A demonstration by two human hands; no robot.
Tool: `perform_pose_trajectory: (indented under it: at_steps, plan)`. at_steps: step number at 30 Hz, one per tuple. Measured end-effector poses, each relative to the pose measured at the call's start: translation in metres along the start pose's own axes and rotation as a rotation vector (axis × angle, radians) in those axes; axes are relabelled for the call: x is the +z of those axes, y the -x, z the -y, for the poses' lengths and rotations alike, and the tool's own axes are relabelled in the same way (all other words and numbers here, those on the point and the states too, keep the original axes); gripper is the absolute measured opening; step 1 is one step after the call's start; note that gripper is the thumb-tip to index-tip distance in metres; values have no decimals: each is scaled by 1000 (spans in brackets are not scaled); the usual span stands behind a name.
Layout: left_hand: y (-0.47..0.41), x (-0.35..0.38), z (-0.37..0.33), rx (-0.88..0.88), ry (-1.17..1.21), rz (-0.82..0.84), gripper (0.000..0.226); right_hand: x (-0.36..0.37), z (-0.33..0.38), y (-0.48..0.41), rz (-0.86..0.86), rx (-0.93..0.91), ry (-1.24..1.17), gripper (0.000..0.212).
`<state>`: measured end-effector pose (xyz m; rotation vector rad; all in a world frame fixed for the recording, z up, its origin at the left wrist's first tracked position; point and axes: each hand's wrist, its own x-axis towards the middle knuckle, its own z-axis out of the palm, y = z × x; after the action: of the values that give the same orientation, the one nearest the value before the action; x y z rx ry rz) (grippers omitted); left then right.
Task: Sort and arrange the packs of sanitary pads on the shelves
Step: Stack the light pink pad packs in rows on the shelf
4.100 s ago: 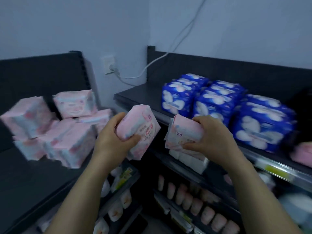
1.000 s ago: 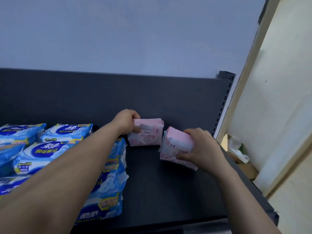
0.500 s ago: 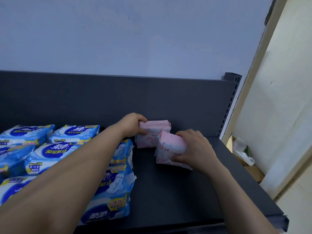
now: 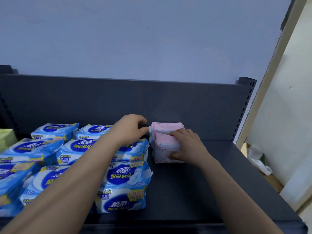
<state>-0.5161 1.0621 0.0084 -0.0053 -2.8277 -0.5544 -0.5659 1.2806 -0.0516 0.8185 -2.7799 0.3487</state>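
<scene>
Head view is showing a dark grey metal shelf (image 4: 194,191) with two soft pink plastic pad packs sitting toward its back panel, one behind the other and touching. The right hand (image 4: 187,146) is grasping the front pink pack (image 4: 160,146), its fingers wrapped over the top and its thumb at the near edge. The left hand (image 4: 131,127) is reaching the left end of the rear pink pack (image 4: 167,126) with curled fingers; whether it is gripping cannot be told. Glossy blue-and-white plastic pad packs (image 4: 125,174) are lying in rows just beside the pink ones, under the left forearm.
</scene>
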Motion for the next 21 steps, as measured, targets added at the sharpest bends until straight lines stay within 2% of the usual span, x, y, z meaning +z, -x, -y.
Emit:
perform_pose_trajectory:
  at_steps: [5,11,16,21]
  plan:
    - [27,-3,-12,-2,-60,-75,34,0,0,0,1,-46,17,72]
    - [55,3,-28,-27,-53,-147,31,-15,10,15,-98,-94,-68,66]
    - [82,-2,-25,-59,-52,-197,45,-43,43,33,-136,-153,-180,50]
    - [125,-21,-7,-89,-78,-296,47,-54,96,46,-112,-272,-246,57]
